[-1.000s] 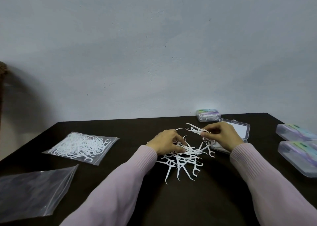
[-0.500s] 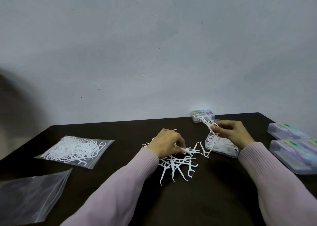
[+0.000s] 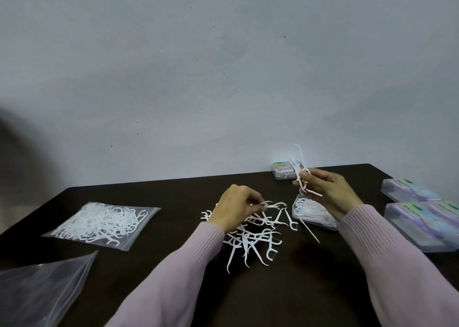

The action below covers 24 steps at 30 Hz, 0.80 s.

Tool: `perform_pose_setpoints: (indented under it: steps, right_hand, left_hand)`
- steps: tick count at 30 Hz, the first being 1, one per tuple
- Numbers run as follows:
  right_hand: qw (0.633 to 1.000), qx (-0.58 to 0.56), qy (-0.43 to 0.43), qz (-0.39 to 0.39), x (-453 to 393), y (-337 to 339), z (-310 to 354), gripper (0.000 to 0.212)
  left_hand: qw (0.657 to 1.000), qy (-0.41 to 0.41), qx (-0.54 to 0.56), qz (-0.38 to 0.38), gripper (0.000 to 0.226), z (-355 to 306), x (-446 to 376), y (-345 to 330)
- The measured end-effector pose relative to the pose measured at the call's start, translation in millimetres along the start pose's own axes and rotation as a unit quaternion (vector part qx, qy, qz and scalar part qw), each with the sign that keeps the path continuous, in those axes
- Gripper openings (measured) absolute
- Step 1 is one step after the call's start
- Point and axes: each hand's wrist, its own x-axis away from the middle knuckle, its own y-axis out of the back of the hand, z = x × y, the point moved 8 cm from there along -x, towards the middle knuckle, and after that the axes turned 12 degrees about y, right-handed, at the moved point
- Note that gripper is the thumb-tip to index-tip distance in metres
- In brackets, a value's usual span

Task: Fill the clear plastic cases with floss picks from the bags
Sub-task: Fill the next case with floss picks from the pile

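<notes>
Our left hand (image 3: 237, 208) pinches one floss pick (image 3: 272, 205) above the loose pile (image 3: 250, 239) at the table's (image 3: 173, 197) middle. Our right hand (image 3: 327, 190) grips a small bunch of picks (image 3: 301, 175) over the open case (image 3: 314, 213), toward the right edge.

Right hand (image 3: 325, 190) — picks (image 3: 301, 175) seemingly higher now

Plain indoor room, type unclear; likely home or small packing station. Dark tabletop (image 3: 154, 192) pushed against bare, scuffed grey-blue wall (image 3: 223, 78). Bagged floss picks (image 3: 101, 223) and stacked clear cases (image 3: 419, 224) suggest hand-packing work, no machinery.
</notes>
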Motion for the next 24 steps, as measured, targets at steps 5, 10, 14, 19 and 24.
perform_pose_setpoints:
  steps: [5, 10, 14, 19, 24]
  right_hand:
    - [0.992, 0.121, 0.04, -0.005, -6, 12, 5, 0.016]
    - [0.883, 0.459, 0.096, 0.035, -10, 27, 18, 0.021]
    - [0.82, 0.565, 0.057, 0.071, -13, 44, 13, 0.027]
    - [0.766, 0.636, 0.005, 0.094, -13, 59, 5, 0.029]
    - [0.756, 0.647, 0.013, 0.101, -12, 55, 3, 0.026]
  left_hand:
    - [0.975, 0.069, 0.209, 0.013, 0.01, 8, -2, -1]
    - [0.941, 0.103, 0.323, -0.001, 0.011, 8, -7, -1]
    - [0.926, 0.103, 0.364, -0.015, 0.009, -1, -17, -7]
    - [0.923, 0.089, 0.369, -0.057, 0.013, -14, -25, -13]
    - [0.938, 0.07, 0.333, -0.074, 0.024, -31, -36, -21]
